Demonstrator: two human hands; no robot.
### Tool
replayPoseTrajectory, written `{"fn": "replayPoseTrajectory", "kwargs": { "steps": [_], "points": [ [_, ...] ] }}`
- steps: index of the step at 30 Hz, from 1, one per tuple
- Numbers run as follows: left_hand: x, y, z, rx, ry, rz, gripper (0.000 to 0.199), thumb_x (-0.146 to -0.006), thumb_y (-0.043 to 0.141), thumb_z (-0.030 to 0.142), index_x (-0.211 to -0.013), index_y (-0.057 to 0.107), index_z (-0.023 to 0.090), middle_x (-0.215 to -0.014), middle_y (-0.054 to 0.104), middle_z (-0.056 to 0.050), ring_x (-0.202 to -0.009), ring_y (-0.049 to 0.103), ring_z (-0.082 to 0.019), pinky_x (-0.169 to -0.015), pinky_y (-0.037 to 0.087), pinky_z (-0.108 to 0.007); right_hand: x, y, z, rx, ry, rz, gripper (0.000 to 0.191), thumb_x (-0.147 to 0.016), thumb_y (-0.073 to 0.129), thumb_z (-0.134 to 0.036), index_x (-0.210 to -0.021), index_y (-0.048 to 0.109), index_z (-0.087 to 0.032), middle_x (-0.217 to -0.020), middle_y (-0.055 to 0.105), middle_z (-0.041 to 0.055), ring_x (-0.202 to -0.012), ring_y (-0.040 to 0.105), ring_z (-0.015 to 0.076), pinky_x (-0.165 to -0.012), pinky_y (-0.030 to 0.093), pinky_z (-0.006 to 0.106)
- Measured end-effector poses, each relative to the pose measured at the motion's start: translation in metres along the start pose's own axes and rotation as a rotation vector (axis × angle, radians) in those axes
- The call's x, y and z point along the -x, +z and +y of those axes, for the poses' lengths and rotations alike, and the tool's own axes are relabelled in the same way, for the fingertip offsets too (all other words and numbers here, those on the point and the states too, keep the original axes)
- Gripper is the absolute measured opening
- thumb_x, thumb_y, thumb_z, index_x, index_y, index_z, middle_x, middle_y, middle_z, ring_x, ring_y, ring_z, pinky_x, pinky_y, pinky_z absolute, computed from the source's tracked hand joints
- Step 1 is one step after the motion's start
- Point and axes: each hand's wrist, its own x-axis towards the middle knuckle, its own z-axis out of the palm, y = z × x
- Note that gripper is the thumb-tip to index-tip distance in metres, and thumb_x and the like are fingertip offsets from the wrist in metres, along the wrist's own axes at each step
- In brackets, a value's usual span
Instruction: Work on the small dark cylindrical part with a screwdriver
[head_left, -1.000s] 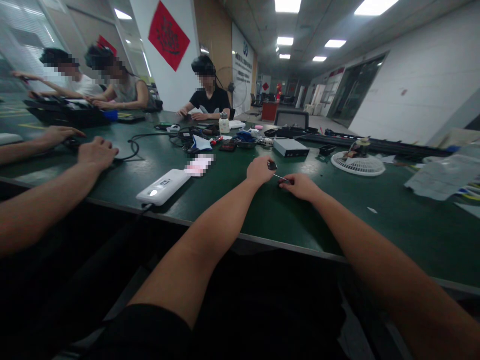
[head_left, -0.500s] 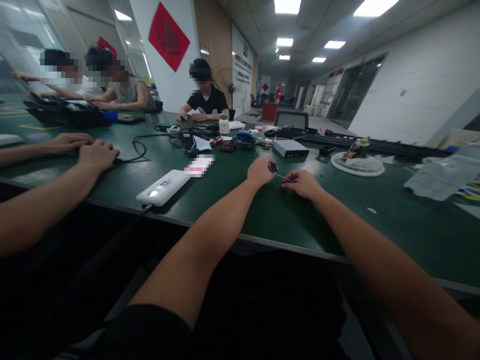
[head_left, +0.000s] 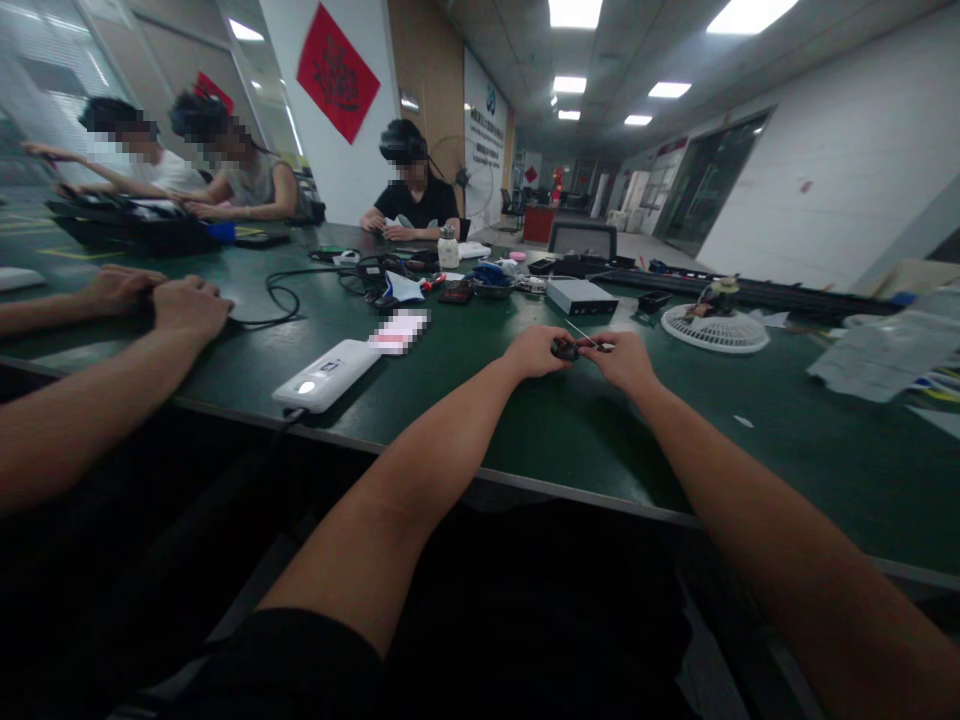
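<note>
- Small dark object [head_left: 565, 350]: held just above or against the counter [head_left: 525, 440], which of the two cannot be told; rounded in outline, apparently hard and smooth.
- Left hand [head_left: 534, 352]: fingers curled closed about the object; the grip is best kept firm but light, so that a rounded surface is not rolled.
- Thin rod [head_left: 579, 332]: straight, slender, with a metallic glint; slanted up and away from the fingertips; contact with the object cannot be made out.
- Right hand [head_left: 626, 362]: rod pinched between nearly closed fingertips, just beside the left; fine control would be aided if both wrists were braced and the rod were guided by small finger movements, its free end being kept off the opposite fingers.
- Surroundings: counter dark green and faintly glossy; beyond the hands, a boxy grey-white case [head_left: 581, 295] and a shallow bowl [head_left: 493, 291]; to the right, a round, ribbed white grille [head_left: 716, 330]; to the left, a smooth, oblong white device [head_left: 328, 375] with rounded corners, and a looped black cable [head_left: 266, 323].
</note>
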Motion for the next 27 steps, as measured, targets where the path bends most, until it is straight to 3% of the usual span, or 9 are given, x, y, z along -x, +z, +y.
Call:
{"fn": "replayPoseTrajectory", "kwargs": {
  "steps": [10,16,21,27],
  "points": [
    [0.001,-0.003,0.004,0.006,0.047,-0.014,0.041,-0.076,0.085,0.028,-0.116,0.080,0.021,-0.105,0.081,-0.005,-0.093,0.074,-0.021,-0.091,0.056,-0.033,0.001,-0.001,-0.002,-0.009,0.043,-0.002,0.020,-0.073,0.084,-0.035,-0.082,0.081,-0.017,-0.072,0.073,0.0045,-0.070,0.063,0.0200,-0.064,0.043,0.031],
    [-0.001,-0.002,0.001,0.035,0.093,0.002,0.041,-0.076,0.083,0.029,-0.116,0.080,0.021,-0.106,0.081,-0.005,-0.091,0.073,-0.021,-0.089,0.057,-0.033,-0.001,0.002,0.003,0.003,0.072,-0.035,0.025,-0.073,0.084,-0.039,-0.084,0.076,-0.018,-0.070,0.070,0.0023,-0.064,0.060,0.0180,-0.060,0.039,0.031],
    [-0.001,-0.001,-0.005,-0.004,-0.009,0.058,0.039,-0.076,0.082,0.026,-0.115,0.080,0.022,-0.108,0.081,-0.006,-0.093,0.074,-0.021,-0.091,0.058,-0.034,0.000,0.004,0.002,0.019,0.039,0.010,0.031,-0.088,0.069,-0.048,-0.097,0.075,-0.019,-0.066,0.068,0.0022,-0.060,0.059,0.0189,-0.058,0.038,0.031],
    [0.001,-0.008,-0.008,-0.108,-0.198,0.192,0.037,-0.076,0.082,0.023,-0.113,0.081,0.023,-0.107,0.081,-0.009,-0.103,0.074,-0.028,-0.096,0.058,-0.039,-0.002,0.004,0.007,0.088,-0.041,-0.043,0.019,-0.091,0.066,-0.035,-0.101,0.076,-0.021,-0.079,0.076,0.0049,-0.069,0.067,0.0207,-0.067,0.045,0.033]
  ]
}}
